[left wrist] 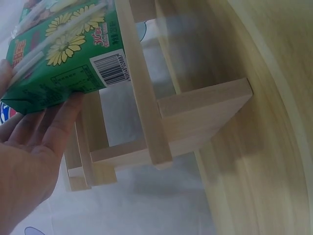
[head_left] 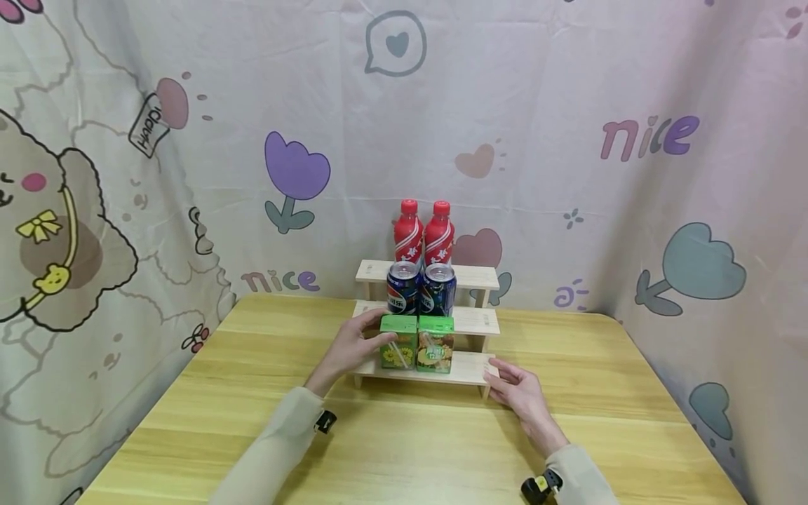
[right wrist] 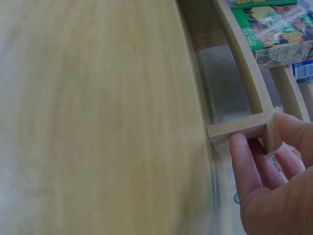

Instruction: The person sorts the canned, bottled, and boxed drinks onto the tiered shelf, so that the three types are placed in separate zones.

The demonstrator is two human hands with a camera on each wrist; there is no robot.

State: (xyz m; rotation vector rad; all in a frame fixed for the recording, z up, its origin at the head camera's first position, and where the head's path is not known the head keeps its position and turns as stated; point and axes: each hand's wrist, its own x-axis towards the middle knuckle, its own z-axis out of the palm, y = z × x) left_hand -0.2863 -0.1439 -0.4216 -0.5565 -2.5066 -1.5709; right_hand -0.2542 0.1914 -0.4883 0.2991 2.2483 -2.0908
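A three-tier wooden shelf (head_left: 470,367) stands on the table. Two green drink cartons sit side by side on its lowest tier, each with a straw on its front. My left hand (head_left: 350,346) holds the left carton (head_left: 399,341) by its left side, thumb at the front and fingers along the side; the left wrist view shows this carton (left wrist: 68,58) close up. The right carton (head_left: 435,345) stands beside it, untouched. At the lowest board's right end, my right hand (head_left: 520,394) grips the shelf (right wrist: 261,105), thumb on top and fingers below against the leg.
Two dark blue soda cans (head_left: 404,289) stand on the middle tier. Two red bottles (head_left: 409,231) are on the top tier. The wooden table (head_left: 404,449) spreads out in front, and a printed curtain (head_left: 530,91) hangs behind it.
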